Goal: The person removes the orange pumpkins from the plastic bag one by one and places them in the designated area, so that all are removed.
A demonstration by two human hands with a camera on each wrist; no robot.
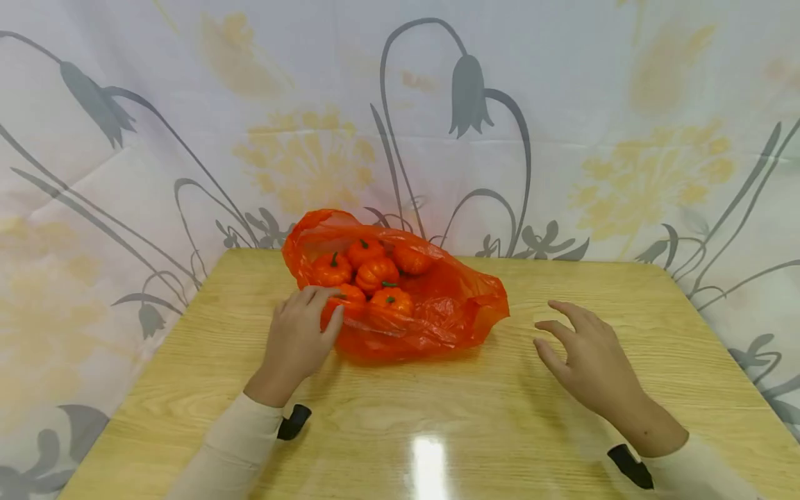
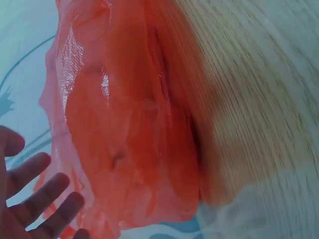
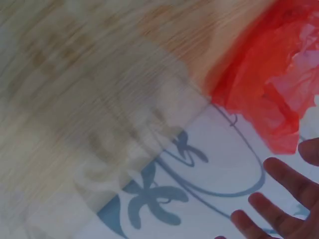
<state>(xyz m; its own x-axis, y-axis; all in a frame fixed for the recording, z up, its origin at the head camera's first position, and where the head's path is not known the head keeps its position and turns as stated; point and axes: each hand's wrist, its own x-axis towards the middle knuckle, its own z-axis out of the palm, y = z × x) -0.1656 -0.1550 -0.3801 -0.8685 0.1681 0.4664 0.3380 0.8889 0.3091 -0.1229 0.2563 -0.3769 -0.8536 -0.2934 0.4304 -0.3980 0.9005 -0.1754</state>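
A thin red plastic bag [image 1: 437, 326] lies on the wooden table with its mouth spread wide. Several small orange pumpkins [image 1: 377, 274] with green stems sit inside it. My left hand [image 1: 301, 326] is at the bag's near left edge, fingers extended over the rim; whether it touches the plastic I cannot tell. The left wrist view shows its spread fingers [image 2: 62, 209] beside the bag's side. To the right of the bag, apart from it, my right hand [image 1: 590, 361] hovers over the table with loosely bent fingers and nothing in them.
The light wooden table [image 1: 387, 410] reflects a bright light near its front. Behind it and at the sides hangs a white cloth [image 1: 550, 62] printed with grey and yellow flowers. Each wrist wears a black strap [image 1: 294, 422].
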